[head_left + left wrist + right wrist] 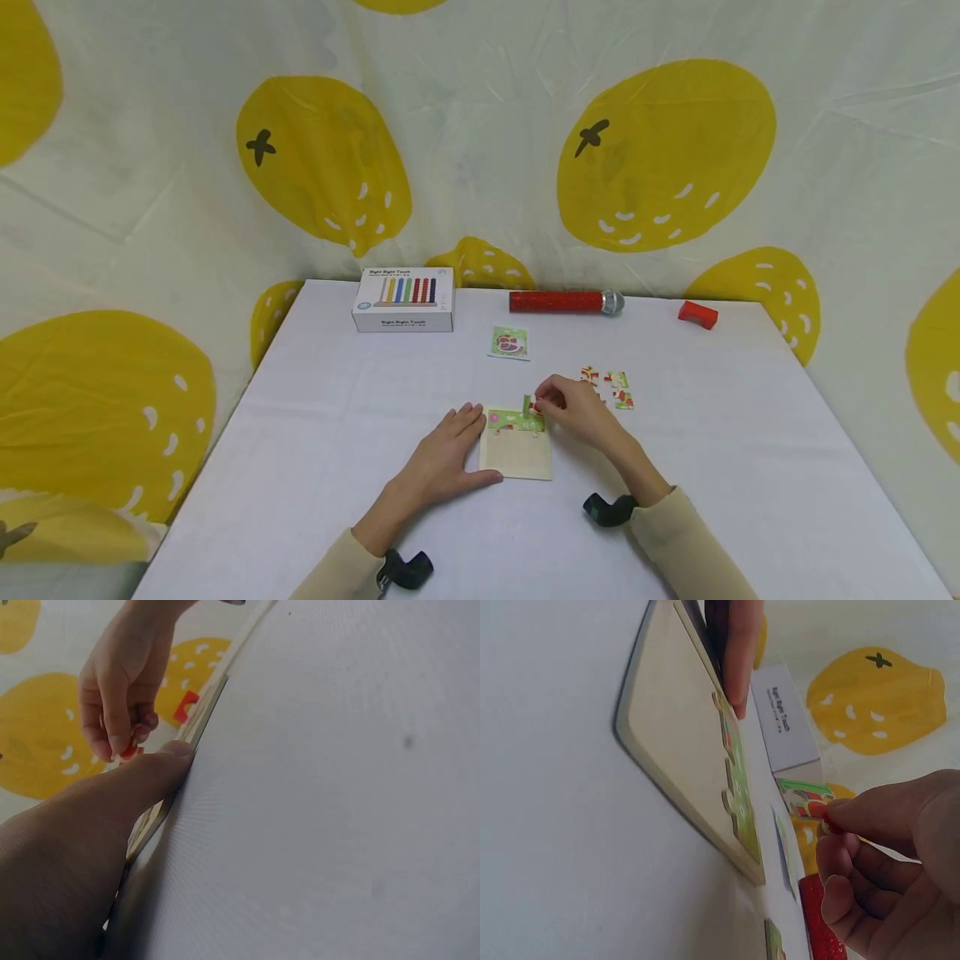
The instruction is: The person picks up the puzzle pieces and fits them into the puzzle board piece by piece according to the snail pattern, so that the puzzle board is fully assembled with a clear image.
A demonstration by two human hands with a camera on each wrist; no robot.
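Note:
A shallow wooden puzzle tray (515, 458) lies on the white table, with joined green jigsaw pieces (510, 420) along its far side and bare wood nearer me. My left hand (442, 460) rests along the tray's left side, fingers extended; its thumb (154, 776) touches the near edge. Above the tray's far right corner, my right hand (583, 414) pinches a green and red puzzle piece (806, 796) between thumb and fingers, tilted up off the board. Several loose puzzle pieces (617, 380) lie beyond that hand, some partly hidden by it.
Past the tray lies a small picture card (510, 342). A white box (405, 302), a red microphone (557, 302) and a red arch-shaped block (698, 315) stand along the far table edge, before a lemon-patterned cloth (480, 108).

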